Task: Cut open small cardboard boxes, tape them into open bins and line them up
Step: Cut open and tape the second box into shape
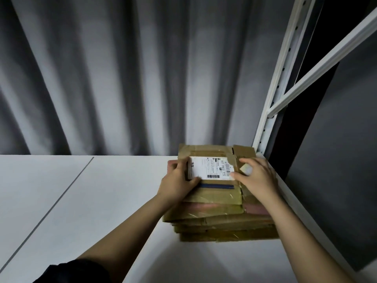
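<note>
Head view: top flattened box [214,176] lies flat on the stack of flattened boxes [222,227] at the counter [102,201] right end, long axis left-right, label print blurred, left hand [179,180] gripping its left edge, right hand [255,178] curled over its right edge.

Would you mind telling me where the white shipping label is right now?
In the head view, the white shipping label sits right of centre on the top brown cardboard box of the stack, between the left hand and the right hand.
</note>
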